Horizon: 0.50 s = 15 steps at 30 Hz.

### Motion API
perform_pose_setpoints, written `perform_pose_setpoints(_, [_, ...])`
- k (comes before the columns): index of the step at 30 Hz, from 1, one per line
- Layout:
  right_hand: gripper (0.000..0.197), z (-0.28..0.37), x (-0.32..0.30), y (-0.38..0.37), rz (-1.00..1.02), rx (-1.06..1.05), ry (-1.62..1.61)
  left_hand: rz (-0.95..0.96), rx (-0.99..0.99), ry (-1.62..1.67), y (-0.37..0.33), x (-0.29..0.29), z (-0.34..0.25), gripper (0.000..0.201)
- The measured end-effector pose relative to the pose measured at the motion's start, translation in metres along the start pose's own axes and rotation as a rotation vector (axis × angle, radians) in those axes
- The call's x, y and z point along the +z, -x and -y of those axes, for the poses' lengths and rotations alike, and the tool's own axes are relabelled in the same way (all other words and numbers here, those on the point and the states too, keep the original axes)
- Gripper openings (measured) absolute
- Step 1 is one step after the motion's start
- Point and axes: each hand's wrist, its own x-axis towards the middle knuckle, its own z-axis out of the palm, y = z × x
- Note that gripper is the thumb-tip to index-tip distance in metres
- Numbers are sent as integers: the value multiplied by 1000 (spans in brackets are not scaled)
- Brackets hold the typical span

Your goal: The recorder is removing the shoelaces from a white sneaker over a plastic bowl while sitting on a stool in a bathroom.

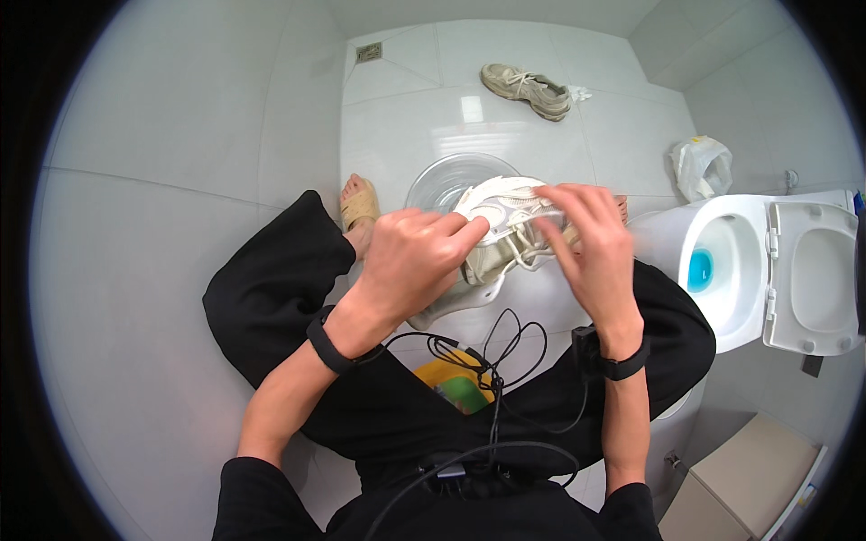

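Note:
A white lace-up sneaker (494, 252) is held up in front of me, between my two hands. My left hand (410, 261) is closed on its upper part, with thumb and fingers pinched on the white material. At the right side of the shoe is my right hand (591, 248), thumb and fingers apart and slightly blurred, the fingertips close to the upper. Loose white laces hang below the opening. Behind the sneaker stands a round clear basin (431, 180), partly hidden by it. Just under the shoe shows a pale piece with a holed, rounded end (487, 296), its kind unclear.
Another sneaker (528, 90), greyish beige, lies on the tiled floor beyond the basin. To the right are a toilet (735, 302) with its lid up and a white plastic bag (704, 167). Black cables (492, 365) loop between my knees, above a yellow and green object (456, 383).

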Motion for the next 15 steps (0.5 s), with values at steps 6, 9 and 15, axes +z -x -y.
perform_pose_setpoints(6, [14, -7, 25, 11, 44, -207, 140, 61, 28, -39, -1, 6, -3, 15])
perform_pose_setpoints(9, [18, -25, 8, 7, -144, -26, 345, 85, 18, -23, 0, 1, -3, 16])
perform_pose_setpoints(15, [7, -66, -40, 15, -131, 408, 419, 31, 7, 8, -3, -2, -5, 18])
